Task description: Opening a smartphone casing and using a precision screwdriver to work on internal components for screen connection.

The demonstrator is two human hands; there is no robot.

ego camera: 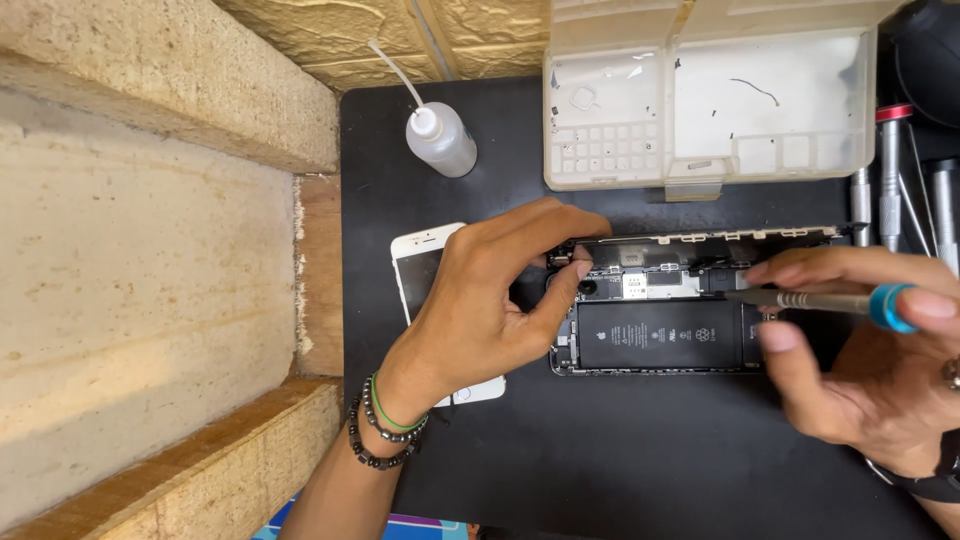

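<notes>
Head view looks straight down on a black tabletop (620,460) with an opened phone (655,325) lying about mid-frame, its back half flat and the insides showing: a long black battery (655,335) fills the lower part, and a strip of small boards and connectors runs above it. The left hand (490,290) comes in from the lower left, fingers curled shut and pinching at the phone's left end, thumb and forefinger closed on the corner by the small round camera part. The right hand (865,350) enters from the right edge and is closed around a thin screwdriver (820,299) with a blue cap, holding it nearly level with the tip pointed left at the upper right part of the phone's insides.

Handling-wise, the phone looks light and stiff but pretty fragile with the guts exposed. The frame edges seem like the safe place to hold, not the battery or the tiny connectors, and the smooth metal sides could slide on the mat.

A white screen panel (425,265) lies partly under the left hand. Upper middle has a small squeeze bottle (442,138) with a long thin nozzle, upper right a clear plastic parts box (710,95), lid open. More metal drivers (890,175) lie along the right edge.
</notes>
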